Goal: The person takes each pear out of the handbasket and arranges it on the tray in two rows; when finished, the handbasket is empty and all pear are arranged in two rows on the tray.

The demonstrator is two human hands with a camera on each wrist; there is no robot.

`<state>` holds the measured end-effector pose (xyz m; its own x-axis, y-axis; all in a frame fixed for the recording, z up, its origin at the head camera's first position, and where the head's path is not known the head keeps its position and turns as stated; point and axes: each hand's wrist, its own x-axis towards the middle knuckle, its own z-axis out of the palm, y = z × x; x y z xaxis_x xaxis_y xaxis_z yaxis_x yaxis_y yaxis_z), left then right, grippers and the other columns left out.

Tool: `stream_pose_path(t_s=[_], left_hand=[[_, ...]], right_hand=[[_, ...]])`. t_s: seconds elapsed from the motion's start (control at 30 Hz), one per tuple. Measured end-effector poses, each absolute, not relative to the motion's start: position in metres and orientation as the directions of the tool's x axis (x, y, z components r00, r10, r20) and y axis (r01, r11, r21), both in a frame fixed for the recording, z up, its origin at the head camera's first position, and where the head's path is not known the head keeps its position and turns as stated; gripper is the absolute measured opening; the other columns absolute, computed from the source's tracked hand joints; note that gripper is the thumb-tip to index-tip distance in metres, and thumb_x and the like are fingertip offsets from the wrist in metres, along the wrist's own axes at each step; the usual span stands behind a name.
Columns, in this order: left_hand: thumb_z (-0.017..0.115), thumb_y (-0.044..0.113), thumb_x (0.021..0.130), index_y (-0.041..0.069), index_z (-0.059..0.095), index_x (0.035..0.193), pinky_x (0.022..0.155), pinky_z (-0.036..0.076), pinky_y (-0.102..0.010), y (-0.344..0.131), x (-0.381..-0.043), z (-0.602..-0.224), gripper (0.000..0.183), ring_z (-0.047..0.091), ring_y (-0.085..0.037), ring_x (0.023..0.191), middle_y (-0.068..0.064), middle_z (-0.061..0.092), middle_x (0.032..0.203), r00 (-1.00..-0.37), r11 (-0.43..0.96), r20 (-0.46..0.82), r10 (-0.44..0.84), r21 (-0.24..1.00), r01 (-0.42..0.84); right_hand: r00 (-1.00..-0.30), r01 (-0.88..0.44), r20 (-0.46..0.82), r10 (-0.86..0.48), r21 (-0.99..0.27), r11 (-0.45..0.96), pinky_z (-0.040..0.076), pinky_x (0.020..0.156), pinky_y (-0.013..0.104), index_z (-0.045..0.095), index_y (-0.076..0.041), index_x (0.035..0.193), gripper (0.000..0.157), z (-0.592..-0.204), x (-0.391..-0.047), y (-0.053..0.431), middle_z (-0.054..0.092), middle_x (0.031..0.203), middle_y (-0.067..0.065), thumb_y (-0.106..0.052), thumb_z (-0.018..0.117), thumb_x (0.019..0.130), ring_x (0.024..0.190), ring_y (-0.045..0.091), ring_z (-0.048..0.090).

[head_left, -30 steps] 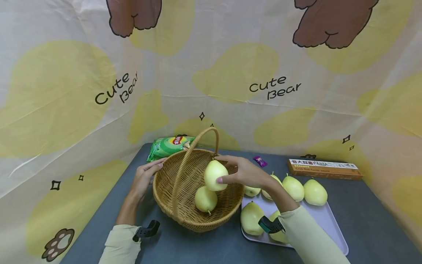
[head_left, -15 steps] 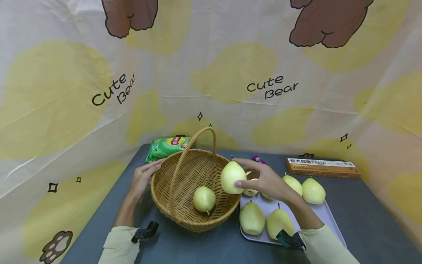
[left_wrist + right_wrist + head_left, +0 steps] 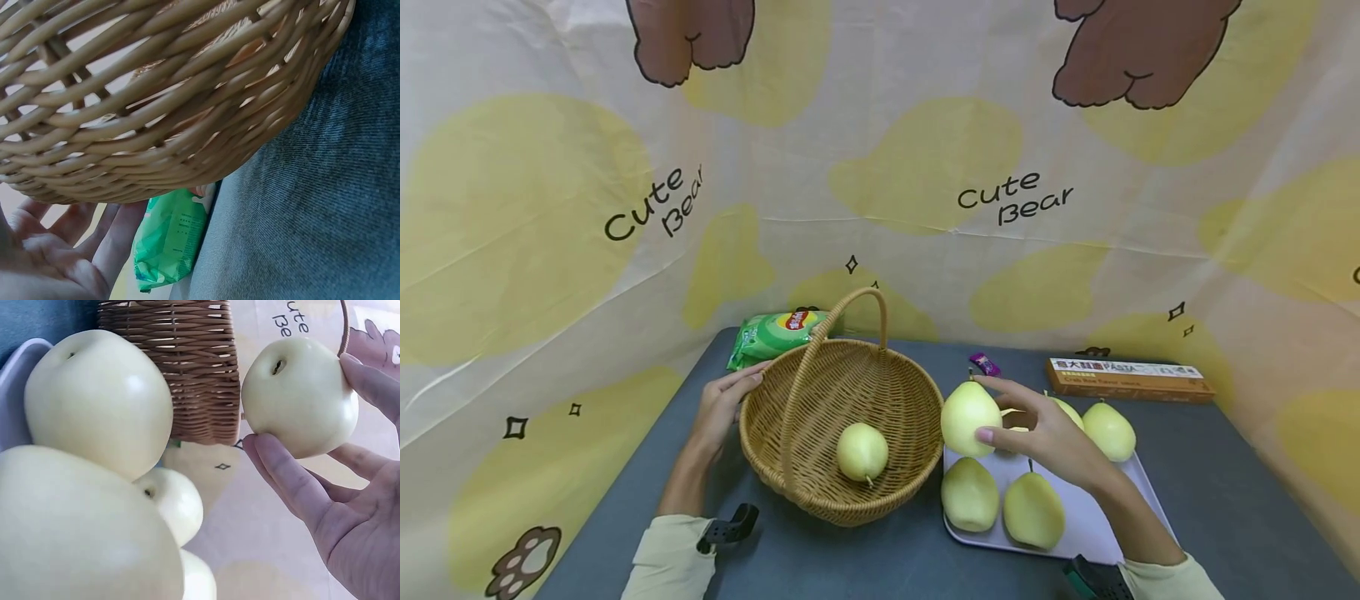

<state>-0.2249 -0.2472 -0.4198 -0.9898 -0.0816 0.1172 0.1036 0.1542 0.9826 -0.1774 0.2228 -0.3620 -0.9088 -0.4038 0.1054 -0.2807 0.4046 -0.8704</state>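
My right hand [image 3: 1052, 437] holds a pale yellow-green pear [image 3: 972, 421] between thumb and fingers, just right of the basket rim and over the tray. In the right wrist view, thumb and fingertips pinch the sides of this pear [image 3: 300, 400]. A wicker basket [image 3: 901, 392] with an arched handle stands mid-table, and one pear [image 3: 862, 452] lies inside it. At the basket's left rim rests my left hand [image 3: 718, 408]. From the left wrist, that hand [image 3: 69, 256] shows fairly straight fingers against the weave, their tips hidden behind it.
A pale lilac tray [image 3: 1086, 533] to the right carries several more pears [image 3: 1033, 510]. Behind the basket lies a green snack bag [image 3: 778, 335]. Farther back on the right are a small purple packet [image 3: 984, 364] and a long pasta box [image 3: 1131, 380]. A printed cloth hangs behind the table.
My right hand has carried the pear out from over the basket, rightward to above the tray. The left hand stays at the rim, and the other pear still lies in the basket.
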Motion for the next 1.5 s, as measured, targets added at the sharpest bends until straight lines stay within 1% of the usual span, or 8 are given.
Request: stream_pose_path(t_s=[0.17, 0.3, 0.4, 0.6, 0.83, 1.1, 1.37, 1.5], left_hand=[[0.061, 0.031, 0.109, 0.005, 0.065, 0.145, 0.077, 0.064, -0.027, -0.247, -0.224, -0.420, 0.045, 0.075, -0.005, 0.098, -0.015, 0.070, 0.139, -0.990, 0.150, 0.108, -0.088, 0.984, 0.094], [0.062, 0.033, 0.108, 0.005, 0.065, 0.145, 0.076, 0.065, -0.027, -0.248, -0.225, -0.421, 0.046, 0.076, -0.006, 0.096, -0.009, 0.073, 0.133, -0.990, 0.145, 0.103, -0.093, 0.985, 0.089], [0.062, 0.034, 0.108, 0.004, 0.065, 0.146, 0.075, 0.065, -0.027, -0.248, -0.225, -0.421, 0.048, 0.076, -0.006, 0.095, -0.005, 0.075, 0.130, -0.991, 0.144, 0.101, -0.093, 0.986, 0.087], [0.062, 0.032, 0.108, 0.005, 0.065, 0.145, 0.074, 0.065, -0.027, -0.248, -0.226, -0.421, 0.046, 0.076, -0.005, 0.093, -0.011, 0.073, 0.133, -0.990, 0.157, 0.109, -0.094, 0.983, 0.093], [0.062, 0.033, 0.108, 0.008, 0.066, 0.145, 0.074, 0.064, -0.026, -0.248, -0.227, -0.422, 0.045, 0.075, -0.004, 0.093, -0.011, 0.072, 0.135, -0.990, 0.161, 0.097, -0.107, 0.984, 0.079], [0.061, 0.034, 0.109, 0.008, 0.066, 0.146, 0.074, 0.064, -0.025, -0.248, -0.225, -0.422, 0.046, 0.075, -0.004, 0.093, -0.014, 0.071, 0.137, -0.990, 0.168, 0.106, -0.095, 0.982, 0.089], [0.062, 0.036, 0.108, 0.006, 0.066, 0.145, 0.073, 0.064, -0.026, -0.248, -0.225, -0.420, 0.048, 0.076, -0.005, 0.093, -0.008, 0.075, 0.130, -0.989, 0.168, 0.113, -0.092, 0.981, 0.097], [0.062, 0.035, 0.108, 0.006, 0.066, 0.145, 0.073, 0.064, -0.026, -0.248, -0.225, -0.421, 0.047, 0.076, -0.005, 0.091, -0.007, 0.075, 0.130, -0.989, 0.170, 0.110, -0.098, 0.981, 0.092]], right_hand=[[-0.919, -0.267, 0.106, -0.380, -0.876, 0.401, 0.060, 0.084, 0.036, 0.052, -0.034, 0.156, 0.064, -0.369, -0.169, 0.234, 0.070, 0.125, 0.012, -0.027, 0.077, 0.098, 0.107, 0.029, 0.074], [-0.925, -0.263, 0.106, -0.365, -0.871, 0.415, 0.059, 0.085, 0.035, 0.050, -0.031, 0.158, 0.063, -0.372, -0.162, 0.244, 0.067, 0.130, 0.014, -0.026, 0.075, 0.100, 0.105, 0.027, 0.073], [-0.936, -0.246, 0.093, -0.339, -0.862, 0.444, 0.058, 0.087, 0.038, 0.050, -0.033, 0.158, 0.063, -0.374, -0.158, 0.252, 0.064, 0.136, 0.012, -0.027, 0.075, 0.100, 0.109, 0.027, 0.071], [-0.953, -0.205, 0.062, -0.296, -0.851, 0.483, 0.056, 0.091, 0.044, 0.046, -0.032, 0.161, 0.066, -0.380, -0.148, 0.267, 0.063, 0.138, 0.014, -0.029, 0.074, 0.101, 0.112, 0.028, 0.070], [-0.965, -0.167, 0.046, -0.260, -0.869, 0.465, 0.058, 0.088, 0.032, 0.045, -0.034, 0.161, 0.065, -0.384, -0.137, 0.282, 0.068, 0.129, 0.013, -0.024, 0.071, 0.103, 0.114, 0.019, 0.070], [-0.969, -0.164, 0.050, -0.244, -0.864, 0.476, 0.059, 0.086, 0.030, 0.044, -0.024, 0.162, 0.064, -0.389, -0.128, 0.300, 0.068, 0.131, 0.016, -0.020, 0.069, 0.104, 0.112, 0.011, 0.070], [-0.974, -0.175, 0.082, -0.210, -0.860, 0.479, 0.061, 0.083, 0.028, 0.046, -0.015, 0.161, 0.062, -0.393, -0.121, 0.321, 0.075, 0.120, 0.001, -0.014, 0.069, 0.103, 0.107, 0.008, 0.072], [-0.976, -0.164, 0.070, -0.208, -0.864, 0.476, 0.060, 0.083, 0.027, 0.047, -0.016, 0.160, 0.060, -0.396, -0.119, 0.331, 0.075, 0.120, -0.003, -0.012, 0.069, 0.103, 0.106, 0.008, 0.072]])
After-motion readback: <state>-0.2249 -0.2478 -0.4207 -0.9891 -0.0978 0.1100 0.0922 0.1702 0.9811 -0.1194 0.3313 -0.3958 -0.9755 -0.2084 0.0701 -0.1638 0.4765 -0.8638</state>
